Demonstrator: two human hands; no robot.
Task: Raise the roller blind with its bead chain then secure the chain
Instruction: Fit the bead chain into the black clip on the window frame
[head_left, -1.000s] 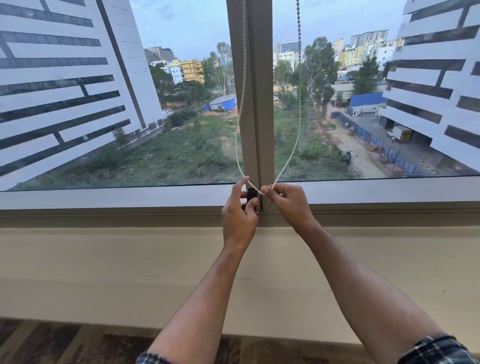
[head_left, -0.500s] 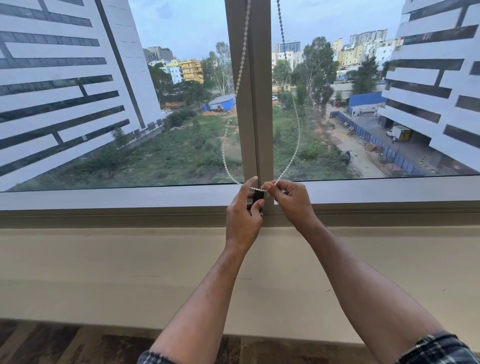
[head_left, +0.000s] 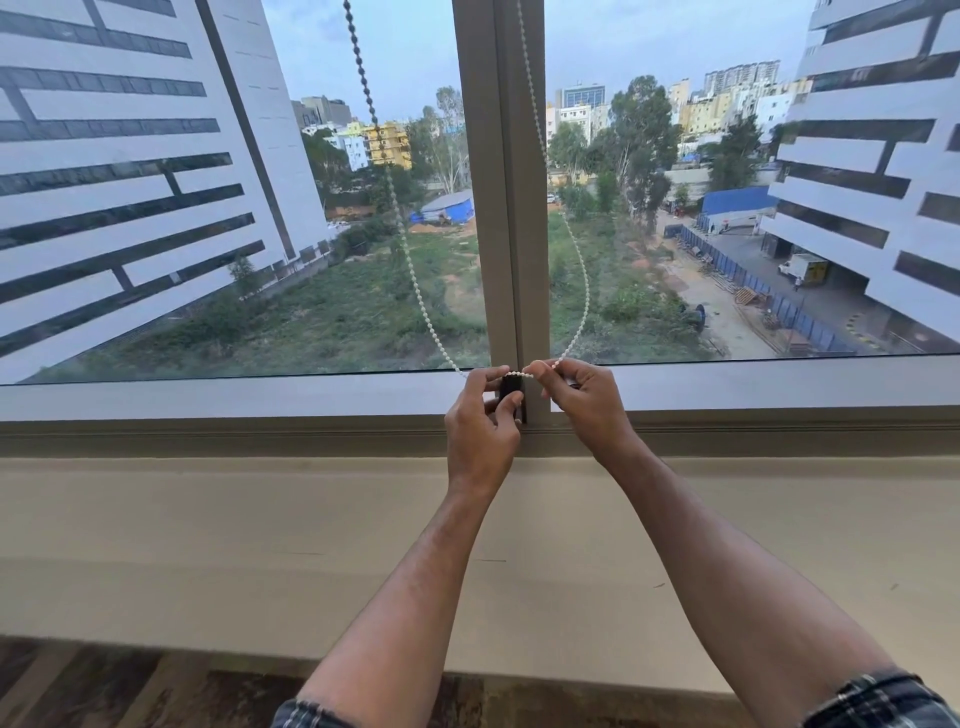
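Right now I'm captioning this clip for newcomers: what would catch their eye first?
Both hands, left hand and right hand, meet at the base of the window mullion, pinching a white bead chain over a small black clip. The chain's loop swings wide across the glass, against tall white buildings.

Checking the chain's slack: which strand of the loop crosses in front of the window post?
The right strand, running up from the right hand. It overlaps the post near the top; the left strand hangs wholly over the left pane.
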